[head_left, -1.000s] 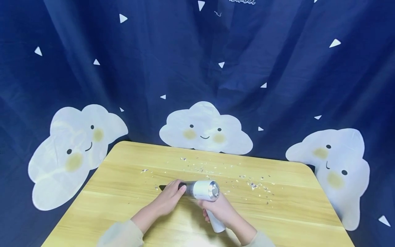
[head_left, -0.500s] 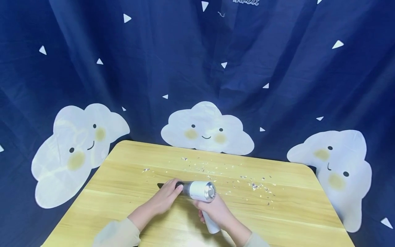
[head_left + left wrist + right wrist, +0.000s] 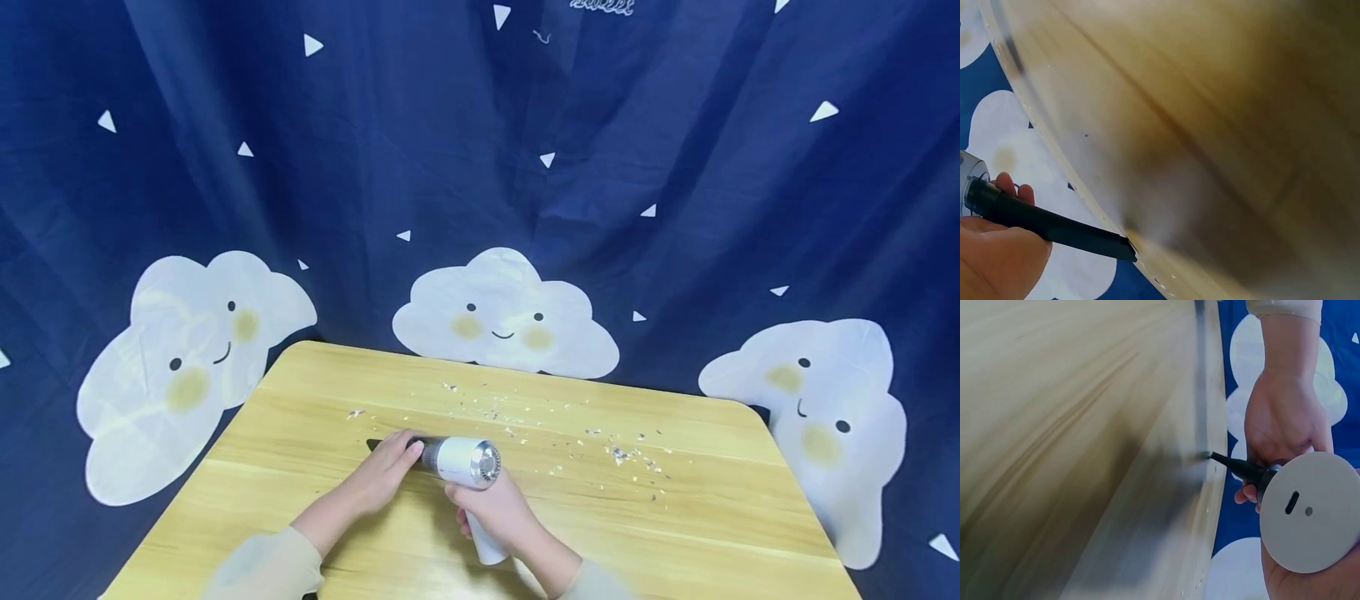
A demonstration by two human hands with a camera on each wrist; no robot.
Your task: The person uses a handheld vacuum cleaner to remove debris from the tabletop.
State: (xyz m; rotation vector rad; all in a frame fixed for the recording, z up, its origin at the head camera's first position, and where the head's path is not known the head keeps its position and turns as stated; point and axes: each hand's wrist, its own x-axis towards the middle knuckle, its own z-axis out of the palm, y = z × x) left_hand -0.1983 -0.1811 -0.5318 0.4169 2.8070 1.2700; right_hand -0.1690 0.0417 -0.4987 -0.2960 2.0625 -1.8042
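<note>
A handheld vacuum cleaner (image 3: 459,460), white with a silver end and a dark front section, is held low over the wooden table (image 3: 300,392). My right hand (image 3: 501,507) grips its white handle (image 3: 486,542); the handle's round base (image 3: 1310,519) faces the right wrist view. Farther forward, my left hand (image 3: 381,473) has its fingers around the dark front part. A slim black nozzle (image 3: 1066,228) sticks out past the left hand and points left, its tip close to the tabletop.
Small scraps of paper-like bits lie scattered over the table's far middle, with a denser cluster (image 3: 621,455) to the right and a small patch (image 3: 357,413) to the left. Behind the table's back edge hangs a dark blue curtain (image 3: 465,125) printed with clouds.
Both hands and the vacuum cleaner have moved left across the table, and the nozzle tip has shifted slightly farther from me. Both hands keep their hold. The head view has shifted slightly.
</note>
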